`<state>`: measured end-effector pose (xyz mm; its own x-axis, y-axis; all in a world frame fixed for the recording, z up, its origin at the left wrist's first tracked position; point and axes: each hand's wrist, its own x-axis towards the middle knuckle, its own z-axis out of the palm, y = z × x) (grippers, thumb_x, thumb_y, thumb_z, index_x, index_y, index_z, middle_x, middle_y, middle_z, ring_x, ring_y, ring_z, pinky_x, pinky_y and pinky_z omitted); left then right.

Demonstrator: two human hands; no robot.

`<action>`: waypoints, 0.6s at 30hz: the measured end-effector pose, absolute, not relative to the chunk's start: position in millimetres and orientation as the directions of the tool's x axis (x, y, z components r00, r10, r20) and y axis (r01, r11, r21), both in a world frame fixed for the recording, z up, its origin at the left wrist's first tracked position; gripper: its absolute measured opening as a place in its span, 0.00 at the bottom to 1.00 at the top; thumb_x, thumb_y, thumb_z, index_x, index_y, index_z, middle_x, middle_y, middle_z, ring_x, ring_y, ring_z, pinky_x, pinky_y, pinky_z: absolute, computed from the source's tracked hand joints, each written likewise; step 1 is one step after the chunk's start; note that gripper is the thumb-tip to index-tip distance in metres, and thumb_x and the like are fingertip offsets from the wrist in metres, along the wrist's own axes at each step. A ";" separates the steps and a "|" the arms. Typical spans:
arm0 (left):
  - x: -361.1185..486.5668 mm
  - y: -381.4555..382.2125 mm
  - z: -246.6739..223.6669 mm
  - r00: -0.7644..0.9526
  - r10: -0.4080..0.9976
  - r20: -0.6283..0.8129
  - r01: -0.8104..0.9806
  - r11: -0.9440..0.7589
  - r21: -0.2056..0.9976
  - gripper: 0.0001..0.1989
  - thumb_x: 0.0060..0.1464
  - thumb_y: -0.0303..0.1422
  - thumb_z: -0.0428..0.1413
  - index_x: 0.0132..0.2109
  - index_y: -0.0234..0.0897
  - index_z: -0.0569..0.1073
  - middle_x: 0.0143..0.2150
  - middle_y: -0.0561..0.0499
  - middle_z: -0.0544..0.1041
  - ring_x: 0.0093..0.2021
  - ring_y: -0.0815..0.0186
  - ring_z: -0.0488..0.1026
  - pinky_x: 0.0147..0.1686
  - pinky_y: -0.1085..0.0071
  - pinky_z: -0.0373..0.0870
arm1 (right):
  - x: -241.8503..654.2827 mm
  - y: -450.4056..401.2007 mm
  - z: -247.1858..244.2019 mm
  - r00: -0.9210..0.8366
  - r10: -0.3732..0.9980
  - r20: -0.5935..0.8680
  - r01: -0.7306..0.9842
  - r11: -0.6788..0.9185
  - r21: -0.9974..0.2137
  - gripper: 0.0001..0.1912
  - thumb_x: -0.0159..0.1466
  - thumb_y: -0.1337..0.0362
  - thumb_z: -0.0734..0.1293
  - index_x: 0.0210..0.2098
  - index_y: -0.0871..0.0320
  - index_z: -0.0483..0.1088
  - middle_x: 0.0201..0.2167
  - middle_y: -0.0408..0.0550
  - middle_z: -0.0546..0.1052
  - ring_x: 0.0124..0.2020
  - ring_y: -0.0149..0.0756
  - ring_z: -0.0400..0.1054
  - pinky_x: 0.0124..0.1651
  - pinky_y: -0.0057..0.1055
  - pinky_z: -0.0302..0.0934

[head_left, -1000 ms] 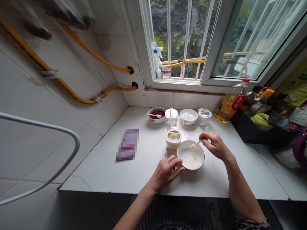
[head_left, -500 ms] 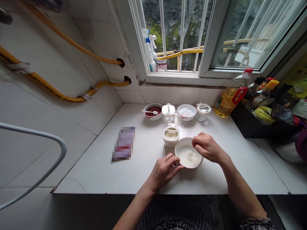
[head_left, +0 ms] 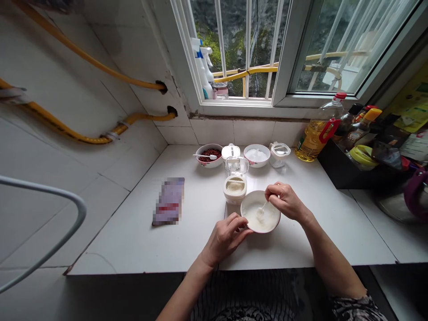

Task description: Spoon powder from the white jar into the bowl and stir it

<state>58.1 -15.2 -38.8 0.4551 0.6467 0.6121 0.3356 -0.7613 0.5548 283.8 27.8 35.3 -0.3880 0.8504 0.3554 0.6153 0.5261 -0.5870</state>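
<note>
My left hand (head_left: 230,232) pinches the near left rim of a white bowl (head_left: 274,221) that stands on the counter. Inside the bowl lies a pale, whitish content; whether it is powder or granules I cannot tell. My right hand (head_left: 284,199) is closed around the handle of a small white spoon (head_left: 261,212), whose head dips into the bowl. Just behind the bowl is a white seasoning jar (head_left: 235,190) with its clear lid (head_left: 236,165) flipped up and off-white granules inside. Neither hand touches this jar.
Along the back stand a bowl of dark red bits (head_left: 209,155) with a spoon, a second jar (head_left: 230,151), a bowl of white crystals (head_left: 257,155) and a glass jar (head_left: 280,154). A blurred purple packet (head_left: 169,200) lies left; an oil bottle (head_left: 309,142) and black box (head_left: 337,167) stand right.
The spoon head has shifted slightly within the bowl, toward its left side, as my right hand moves. My left hand keeps its hold on the rim. The whole view has shifted a little.
</note>
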 end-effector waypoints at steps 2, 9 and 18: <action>57.9 -15.2 -39.0 0.453 0.649 0.612 0.334 -0.759 0.558 0.06 0.65 0.35 0.53 0.42 0.36 0.69 0.31 0.52 0.69 0.27 0.72 0.70 0.27 0.78 0.69 | 284.2 29.2 34.5 -0.373 0.860 0.348 0.603 0.510 -0.614 0.10 0.53 0.73 0.56 0.20 0.55 0.63 0.19 0.43 0.70 0.25 0.34 0.61 0.33 0.30 0.56; 57.4 -12.9 -43.8 0.460 0.655 0.599 0.347 -0.754 0.558 0.08 0.66 0.36 0.51 0.41 0.36 0.68 0.30 0.53 0.69 0.28 0.71 0.69 0.28 0.77 0.69 | 281.3 28.8 35.3 -0.363 0.868 0.338 0.522 0.490 -0.698 0.09 0.53 0.72 0.56 0.20 0.56 0.63 0.19 0.42 0.69 0.24 0.32 0.60 0.32 0.29 0.55; 59.6 -13.4 -41.3 0.456 0.671 0.585 0.310 -0.735 0.602 0.07 0.66 0.36 0.52 0.43 0.37 0.66 0.33 0.53 0.67 0.30 0.70 0.70 0.31 0.75 0.72 | 277.0 28.7 29.6 -0.418 0.859 0.297 0.516 0.493 -0.701 0.09 0.53 0.71 0.56 0.21 0.57 0.65 0.20 0.43 0.70 0.25 0.32 0.61 0.33 0.29 0.55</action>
